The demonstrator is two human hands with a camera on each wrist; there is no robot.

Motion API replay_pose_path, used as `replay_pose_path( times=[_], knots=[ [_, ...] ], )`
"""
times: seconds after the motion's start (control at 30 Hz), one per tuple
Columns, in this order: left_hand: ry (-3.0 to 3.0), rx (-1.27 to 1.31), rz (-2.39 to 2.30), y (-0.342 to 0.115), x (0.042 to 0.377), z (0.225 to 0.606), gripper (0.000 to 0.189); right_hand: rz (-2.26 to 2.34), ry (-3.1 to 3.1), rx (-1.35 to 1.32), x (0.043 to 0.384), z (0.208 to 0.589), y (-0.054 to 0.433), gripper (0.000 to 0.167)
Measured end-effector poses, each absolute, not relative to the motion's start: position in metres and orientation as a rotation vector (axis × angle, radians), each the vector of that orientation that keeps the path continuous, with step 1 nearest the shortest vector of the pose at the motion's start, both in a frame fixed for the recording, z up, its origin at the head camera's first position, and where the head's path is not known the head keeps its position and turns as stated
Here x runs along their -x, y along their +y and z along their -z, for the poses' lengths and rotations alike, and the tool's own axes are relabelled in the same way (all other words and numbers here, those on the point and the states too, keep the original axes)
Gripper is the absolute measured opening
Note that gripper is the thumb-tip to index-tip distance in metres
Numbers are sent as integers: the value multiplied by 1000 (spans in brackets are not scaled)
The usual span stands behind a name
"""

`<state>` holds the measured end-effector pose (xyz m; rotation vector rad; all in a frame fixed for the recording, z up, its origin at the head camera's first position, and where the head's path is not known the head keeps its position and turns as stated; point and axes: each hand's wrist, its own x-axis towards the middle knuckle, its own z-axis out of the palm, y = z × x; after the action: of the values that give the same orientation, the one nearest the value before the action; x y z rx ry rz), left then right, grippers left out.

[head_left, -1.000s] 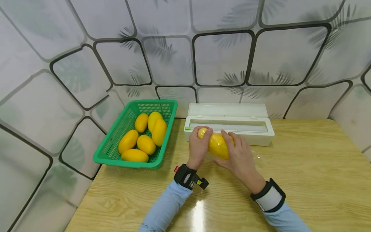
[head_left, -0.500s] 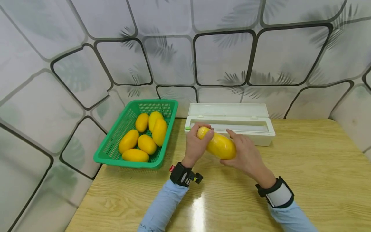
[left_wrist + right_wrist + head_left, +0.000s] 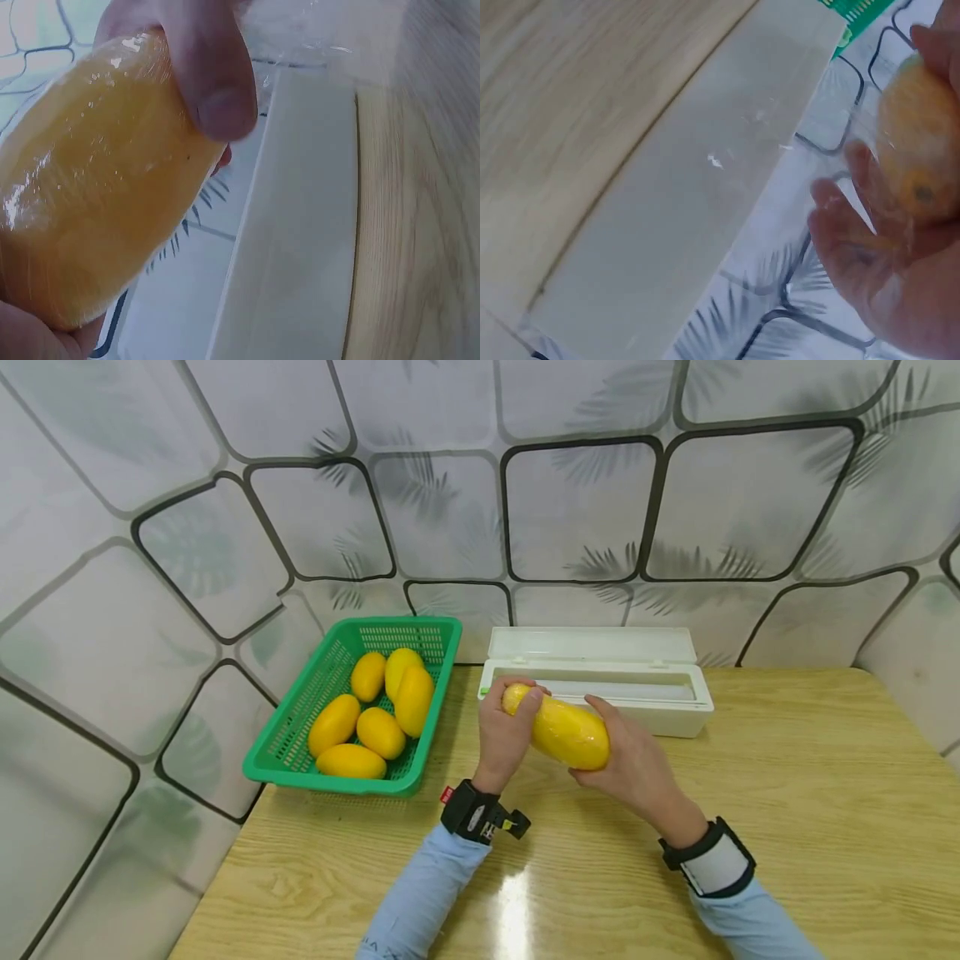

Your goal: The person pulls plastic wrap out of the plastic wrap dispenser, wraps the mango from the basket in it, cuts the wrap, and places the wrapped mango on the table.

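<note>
A yellow mango (image 3: pixel 566 731) wrapped in clear cling film is held over the table, in front of the white film box. My left hand (image 3: pixel 504 739) grips its upper left end, thumb on the near side. With thumb and fingers, my right hand (image 3: pixel 641 768) holds the lower right end. Shiny, wrinkled film covers the mango (image 3: pixel 90 180) in the left wrist view, and the left thumb (image 3: pixel 217 90) presses on its end. The right wrist view shows loose film beside the right hand's fingers (image 3: pixel 840 225) and a dark spot on the mango (image 3: pixel 911 142).
Behind the hands stands a white cling film box (image 3: pixel 660 718), lid raised, with a pale roll (image 3: pixel 615 691) inside. At the left, a green basket (image 3: pixel 258 760) holds several unwrapped mangoes (image 3: pixel 380 733). Wooden table (image 3: pixel 825 827) extends to the right; a patterned curtain (image 3: pixel 577 510) hangs behind.
My right hand has shifted from over the mango to its right end, uncovering more of the fruit. The loose film seen at the right a second ago no longer shows there.
</note>
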<state>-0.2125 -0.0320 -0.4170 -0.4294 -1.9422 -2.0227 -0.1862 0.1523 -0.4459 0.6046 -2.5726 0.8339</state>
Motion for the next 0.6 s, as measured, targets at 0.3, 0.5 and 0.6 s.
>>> replay_pose_path(
  times=[0.3,0.5,0.6],
  knots=[
    [-1830,248,2129,-28,218,428,21,-692,-2551,-471,182,446,143,97],
    [-1806,189,2122,-24,217,428,20,-575,-2456,-408,179,451,137,96],
    [-1792,128,2149,-23,216,428,20,-502,-2386,-398,180,454,136,95]
  ],
)
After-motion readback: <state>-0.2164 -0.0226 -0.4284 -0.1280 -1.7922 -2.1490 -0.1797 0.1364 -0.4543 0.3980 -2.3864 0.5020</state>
